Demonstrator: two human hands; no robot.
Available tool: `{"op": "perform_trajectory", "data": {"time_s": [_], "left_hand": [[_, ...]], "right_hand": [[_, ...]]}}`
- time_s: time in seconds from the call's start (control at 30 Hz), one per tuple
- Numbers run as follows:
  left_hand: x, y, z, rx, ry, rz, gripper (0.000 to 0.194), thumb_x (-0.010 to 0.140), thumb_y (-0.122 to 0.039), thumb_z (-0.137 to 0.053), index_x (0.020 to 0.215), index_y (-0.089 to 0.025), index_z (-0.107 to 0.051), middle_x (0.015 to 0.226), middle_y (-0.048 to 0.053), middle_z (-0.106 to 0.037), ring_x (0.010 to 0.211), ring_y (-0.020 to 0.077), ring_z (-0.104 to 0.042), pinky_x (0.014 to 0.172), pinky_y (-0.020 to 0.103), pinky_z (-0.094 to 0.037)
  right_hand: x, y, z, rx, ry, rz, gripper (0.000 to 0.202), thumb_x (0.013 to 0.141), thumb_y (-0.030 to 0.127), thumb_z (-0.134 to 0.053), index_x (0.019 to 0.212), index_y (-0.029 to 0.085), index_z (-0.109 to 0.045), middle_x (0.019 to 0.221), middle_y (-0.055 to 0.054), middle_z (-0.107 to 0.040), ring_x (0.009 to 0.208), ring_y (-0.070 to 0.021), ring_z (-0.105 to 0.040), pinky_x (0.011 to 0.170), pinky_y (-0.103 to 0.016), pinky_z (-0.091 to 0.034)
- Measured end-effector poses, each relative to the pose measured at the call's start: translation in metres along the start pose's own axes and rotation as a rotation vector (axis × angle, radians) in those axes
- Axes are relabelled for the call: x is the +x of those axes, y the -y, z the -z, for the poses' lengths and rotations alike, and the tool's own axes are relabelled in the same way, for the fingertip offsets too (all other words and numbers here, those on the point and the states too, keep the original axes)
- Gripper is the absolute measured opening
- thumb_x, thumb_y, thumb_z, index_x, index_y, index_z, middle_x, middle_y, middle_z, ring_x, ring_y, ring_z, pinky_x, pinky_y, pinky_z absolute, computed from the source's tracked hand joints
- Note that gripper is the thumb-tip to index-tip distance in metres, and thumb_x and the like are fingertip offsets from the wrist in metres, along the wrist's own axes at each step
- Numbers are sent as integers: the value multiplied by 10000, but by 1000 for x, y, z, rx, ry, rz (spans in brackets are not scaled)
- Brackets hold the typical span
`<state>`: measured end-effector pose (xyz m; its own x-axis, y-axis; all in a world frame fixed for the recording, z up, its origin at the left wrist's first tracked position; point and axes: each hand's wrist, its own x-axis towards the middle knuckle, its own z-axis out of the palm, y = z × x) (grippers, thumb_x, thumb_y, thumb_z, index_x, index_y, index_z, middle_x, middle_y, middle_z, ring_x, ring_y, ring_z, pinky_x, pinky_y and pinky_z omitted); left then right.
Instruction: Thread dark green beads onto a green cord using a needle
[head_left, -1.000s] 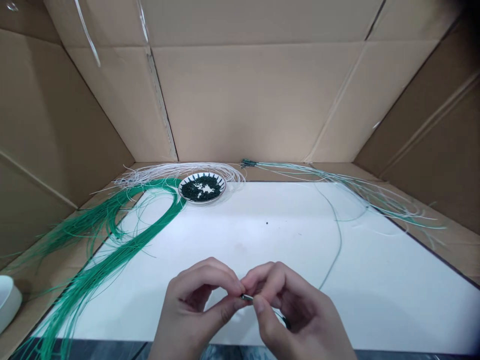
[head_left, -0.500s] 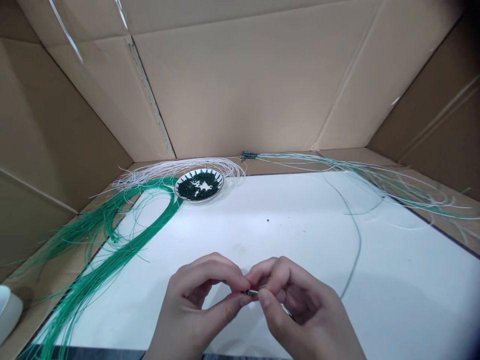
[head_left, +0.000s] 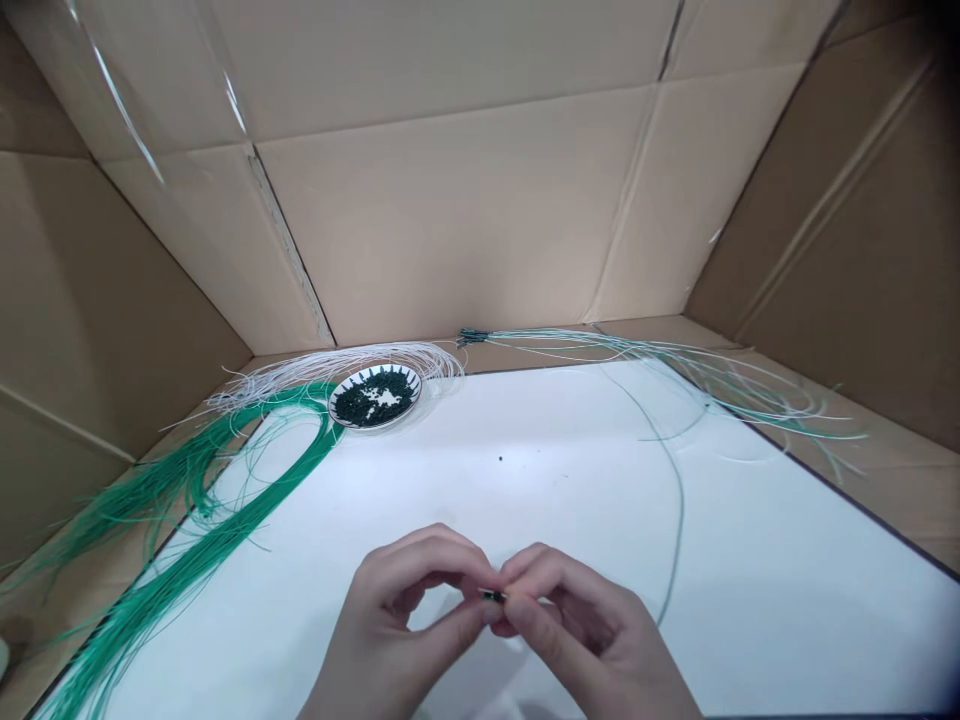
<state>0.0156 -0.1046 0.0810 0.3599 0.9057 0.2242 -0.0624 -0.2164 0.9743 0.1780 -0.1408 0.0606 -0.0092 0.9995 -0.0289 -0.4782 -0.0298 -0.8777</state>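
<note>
My left hand (head_left: 420, 610) pinches a tiny dark piece (head_left: 492, 595) between thumb and forefinger, low in the middle of the head view. Right against it, my right hand (head_left: 581, 620) grips the other end of the same piece, its thumb and forefinger pressed together. The fingertips hide most of the piece, so its exact kind does not show. A thin greenish cord (head_left: 681, 520) curves over the white board from behind my right hand; whether it joins the piece is hidden.
Tiny dark beads (head_left: 360, 405) fill a patterned dish (head_left: 415, 378) at the back left. Beside it lie green strands (head_left: 255, 515) and white strands (head_left: 300, 365). A dark-tipped bundle (head_left: 474, 336) stretches along the back. One dark speck (head_left: 500, 459) rests on the white board (head_left: 450, 475). Cardboard walls (head_left: 450, 220) surround it.
The view has tilted and shifted slightly. My fingertips have drawn closer together, and less of the dark piece shows between them. The shiny length under my right thumb is no longer visible.
</note>
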Motion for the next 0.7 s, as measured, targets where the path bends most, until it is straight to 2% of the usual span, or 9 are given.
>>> {"op": "perform_trajectory", "data": {"time_s": [0.1,0.17,0.23,0.4,0.6,0.7], "left_hand": [[4,2,-7,-100,-59,135,64,758,-189,-879,772,-231,-833,784,14,-748,733,146,-675,667,189,-551],[6,3,-13,-165,-117,197,110,707,-259,-924,724,-210,-827,746,6,-726,675,134,-664,634,191,-543],[7,3,-17,-189,-122,221,139,696,-295,-933,719,-204,-830,727,3,-711,646,128,-660,628,200,-541],[13,6,-19,-161,-14,245,110,770,-330,-884,778,-223,-865,771,25,-699,647,130,-641,640,235,-541],[20,10,-32,-65,-147,204,198,726,-423,-898,733,-227,-866,709,27,-672,618,138,-602,621,242,-533],[22,16,-36,-56,-157,164,218,736,-444,-886,722,-228,-853,713,31,-667,627,148,-607,634,247,-543]], "right_hand": [[4,-4,13,15,45,31,209,784,387,-880,701,211,-804,773,-21,-720,687,-120,-671,677,-199,-549],[7,-3,17,12,52,52,200,788,366,-879,701,207,-795,767,-14,-723,684,-116,-677,687,-202,-555],[9,0,19,-8,57,62,193,801,347,-869,704,203,-785,763,-11,-728,700,-120,-683,692,-201,-557],[11,13,27,-97,105,75,182,868,322,-799,738,199,-766,780,-13,-737,736,-147,-712,698,-230,-558],[18,17,40,-230,65,157,212,863,360,-785,724,202,-762,780,-28,-725,754,-165,-686,698,-236,-552],[20,13,42,-253,-1,188,194,830,381,-806,743,211,-771,762,-27,-723,730,-171,-687,670,-230,-558]]}}
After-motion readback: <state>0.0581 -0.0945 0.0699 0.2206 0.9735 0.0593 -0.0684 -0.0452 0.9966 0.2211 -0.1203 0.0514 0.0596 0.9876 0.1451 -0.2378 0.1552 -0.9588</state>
